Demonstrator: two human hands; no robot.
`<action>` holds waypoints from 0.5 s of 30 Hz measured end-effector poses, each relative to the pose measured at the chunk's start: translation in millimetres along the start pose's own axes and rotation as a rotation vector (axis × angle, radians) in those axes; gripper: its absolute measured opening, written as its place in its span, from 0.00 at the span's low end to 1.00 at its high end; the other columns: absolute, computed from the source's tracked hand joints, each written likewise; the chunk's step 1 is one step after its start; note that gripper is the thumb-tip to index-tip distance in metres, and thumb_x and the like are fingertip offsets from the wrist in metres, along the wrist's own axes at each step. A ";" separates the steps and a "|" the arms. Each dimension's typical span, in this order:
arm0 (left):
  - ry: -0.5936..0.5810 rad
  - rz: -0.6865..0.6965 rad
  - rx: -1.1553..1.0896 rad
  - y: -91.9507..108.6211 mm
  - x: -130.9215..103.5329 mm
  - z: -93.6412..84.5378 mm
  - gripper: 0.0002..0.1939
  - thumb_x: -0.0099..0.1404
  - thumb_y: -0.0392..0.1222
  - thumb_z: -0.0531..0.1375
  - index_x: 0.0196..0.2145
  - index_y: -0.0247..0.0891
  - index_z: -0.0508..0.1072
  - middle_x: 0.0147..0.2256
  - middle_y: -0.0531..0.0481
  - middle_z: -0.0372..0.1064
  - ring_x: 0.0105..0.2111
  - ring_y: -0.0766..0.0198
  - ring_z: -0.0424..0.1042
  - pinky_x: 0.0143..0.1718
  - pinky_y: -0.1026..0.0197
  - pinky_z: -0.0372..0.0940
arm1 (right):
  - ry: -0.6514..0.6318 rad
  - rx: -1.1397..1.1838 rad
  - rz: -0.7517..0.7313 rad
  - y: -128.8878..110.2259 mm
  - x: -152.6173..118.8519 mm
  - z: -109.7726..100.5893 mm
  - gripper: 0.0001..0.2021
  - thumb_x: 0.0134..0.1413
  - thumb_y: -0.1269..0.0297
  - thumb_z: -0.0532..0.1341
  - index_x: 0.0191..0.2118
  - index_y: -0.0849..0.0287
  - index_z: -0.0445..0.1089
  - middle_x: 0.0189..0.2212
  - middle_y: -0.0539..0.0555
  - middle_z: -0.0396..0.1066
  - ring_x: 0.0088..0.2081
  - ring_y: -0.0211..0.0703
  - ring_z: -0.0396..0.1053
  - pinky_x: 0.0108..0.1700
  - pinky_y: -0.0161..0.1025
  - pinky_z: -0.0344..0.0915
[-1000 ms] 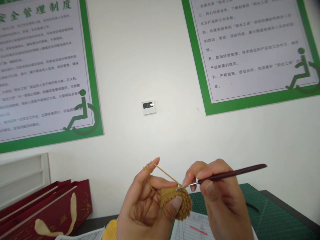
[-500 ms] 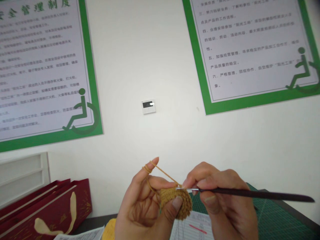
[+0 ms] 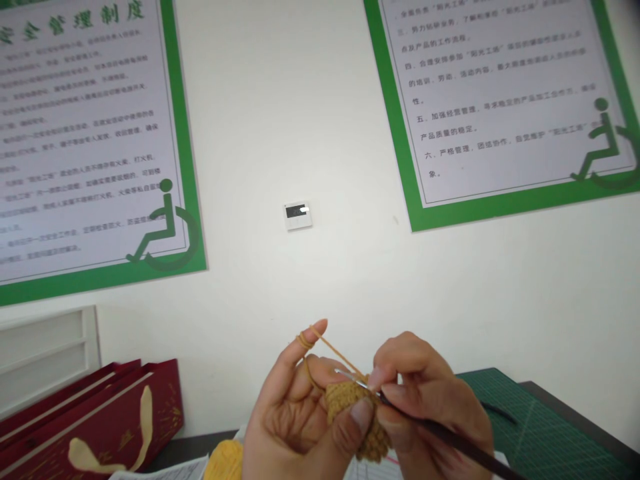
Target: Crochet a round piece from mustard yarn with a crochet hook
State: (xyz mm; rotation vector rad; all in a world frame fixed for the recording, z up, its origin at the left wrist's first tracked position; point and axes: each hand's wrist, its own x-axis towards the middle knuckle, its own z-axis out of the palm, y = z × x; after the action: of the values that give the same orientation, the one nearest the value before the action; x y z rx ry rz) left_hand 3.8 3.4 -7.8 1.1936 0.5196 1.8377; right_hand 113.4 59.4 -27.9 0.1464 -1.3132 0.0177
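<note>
My left hand pinches a small mustard-brown crochet piece between thumb and fingers. Its raised index finger carries loops of yarn, and a taut strand slants down from there to the top edge of the piece. In my right hand is a crochet hook with a dark handle and a silver tip. The metal tip lies at the top edge of the piece, crossing near the strand, and points up and left. Part of the piece's lower right side is hidden behind my fingers.
A yellow yarn ball sits left of my hands. Dark red gift bags stand farther left. A green cutting mat lies on the right, with a dark curved object on it. Printed sheets rest in front.
The hook has tilted, its handle end dropping toward the lower right and its tip rising. My right hand has shifted left and turned. My left hand and the piece moved slightly right and down.
</note>
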 end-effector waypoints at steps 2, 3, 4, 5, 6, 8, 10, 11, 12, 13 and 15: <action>0.000 -0.007 -0.017 0.4 1.1 -2.1 0.37 0.46 0.33 0.76 0.55 0.44 0.75 0.27 0.55 0.71 0.28 0.65 0.73 0.32 0.64 0.70 | 0.015 0.073 0.087 -0.3 -1.4 0.4 0.07 0.62 0.68 0.62 0.42 0.49 0.72 0.32 0.50 0.71 0.31 0.41 0.69 0.31 0.42 0.68; -0.003 -0.019 -0.026 0.7 1.5 -3.2 0.38 0.46 0.33 0.76 0.55 0.44 0.75 0.27 0.55 0.71 0.29 0.64 0.74 0.33 0.63 0.70 | 0.025 0.086 0.118 -0.8 -3.3 0.4 0.06 0.61 0.67 0.63 0.41 0.48 0.73 0.32 0.50 0.70 0.31 0.41 0.69 0.30 0.42 0.68; -0.007 -0.036 -0.035 1.0 1.9 -4.1 0.38 0.46 0.33 0.76 0.56 0.44 0.74 0.27 0.55 0.70 0.29 0.64 0.74 0.33 0.63 0.70 | 0.036 0.073 0.146 -1.4 -6.1 0.5 0.06 0.60 0.67 0.64 0.40 0.47 0.73 0.31 0.50 0.69 0.30 0.41 0.69 0.29 0.42 0.68; -0.011 -0.056 -0.042 1.4 2.3 -4.8 0.39 0.46 0.33 0.76 0.56 0.44 0.74 0.27 0.55 0.70 0.28 0.64 0.73 0.32 0.63 0.70 | 0.045 0.043 0.162 -1.9 -9.4 0.6 0.06 0.59 0.68 0.65 0.40 0.47 0.73 0.30 0.50 0.69 0.29 0.42 0.68 0.27 0.42 0.67; -0.016 -0.074 -0.049 1.7 2.7 -5.1 0.39 0.46 0.32 0.76 0.57 0.43 0.74 0.26 0.55 0.70 0.27 0.65 0.72 0.30 0.64 0.69 | 0.041 0.001 0.170 -2.1 -12.9 1.1 0.08 0.57 0.69 0.65 0.40 0.47 0.73 0.28 0.50 0.69 0.27 0.42 0.68 0.24 0.41 0.66; -0.013 -0.083 -0.059 1.9 3.3 -3.7 0.39 0.46 0.32 0.76 0.56 0.40 0.74 0.25 0.55 0.69 0.24 0.67 0.69 0.26 0.67 0.67 | 0.071 -0.081 0.135 -2.0 -18.9 3.4 0.11 0.55 0.73 0.65 0.39 0.47 0.74 0.21 0.48 0.67 0.22 0.42 0.65 0.18 0.39 0.61; 0.016 -0.027 -0.042 1.7 3.3 0.0 0.39 0.46 0.31 0.75 0.57 0.39 0.73 0.24 0.55 0.70 0.24 0.67 0.69 0.24 0.68 0.66 | 0.139 -0.188 0.020 -1.6 -21.2 7.6 0.15 0.51 0.76 0.65 0.40 0.46 0.75 0.20 0.47 0.66 0.20 0.41 0.63 0.18 0.38 0.59; 0.034 0.021 -0.023 1.5 2.9 2.4 0.41 0.47 0.31 0.75 0.59 0.39 0.70 0.23 0.54 0.72 0.24 0.67 0.70 0.24 0.68 0.67 | 0.144 -0.263 -0.023 -1.6 -20.8 10.0 0.17 0.50 0.77 0.65 0.41 0.45 0.75 0.21 0.48 0.68 0.21 0.40 0.63 0.19 0.37 0.59; 0.049 0.066 -0.002 1.4 2.4 4.9 0.43 0.48 0.30 0.74 0.61 0.41 0.67 0.24 0.54 0.73 0.24 0.66 0.70 0.25 0.68 0.67 | 0.154 -0.322 -0.055 -2.1 -19.6 12.4 0.19 0.49 0.78 0.64 0.43 0.46 0.75 0.23 0.49 0.68 0.22 0.40 0.63 0.19 0.37 0.59; 0.059 0.097 0.018 1.4 1.7 7.1 0.46 0.49 0.29 0.73 0.64 0.45 0.64 0.24 0.55 0.73 0.24 0.66 0.70 0.25 0.68 0.68 | 0.165 -0.357 -0.073 -2.9 -18.0 14.4 0.18 0.50 0.78 0.64 0.44 0.48 0.74 0.23 0.49 0.68 0.22 0.39 0.63 0.19 0.36 0.59; 0.056 0.104 0.041 1.9 0.3 10.0 0.51 0.51 0.28 0.72 0.67 0.52 0.58 0.25 0.56 0.73 0.24 0.67 0.70 0.26 0.67 0.69 | 0.169 -0.326 -0.057 -5.5 -15.0 16.5 0.13 0.55 0.74 0.62 0.44 0.50 0.73 0.24 0.50 0.68 0.22 0.38 0.63 0.21 0.37 0.60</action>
State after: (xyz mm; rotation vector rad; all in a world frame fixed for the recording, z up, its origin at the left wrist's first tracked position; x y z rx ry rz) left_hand 11.8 1.6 -1.8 1.2196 0.5374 1.9621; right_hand 94.3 53.0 -38.8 -0.0938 -1.1267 -0.2276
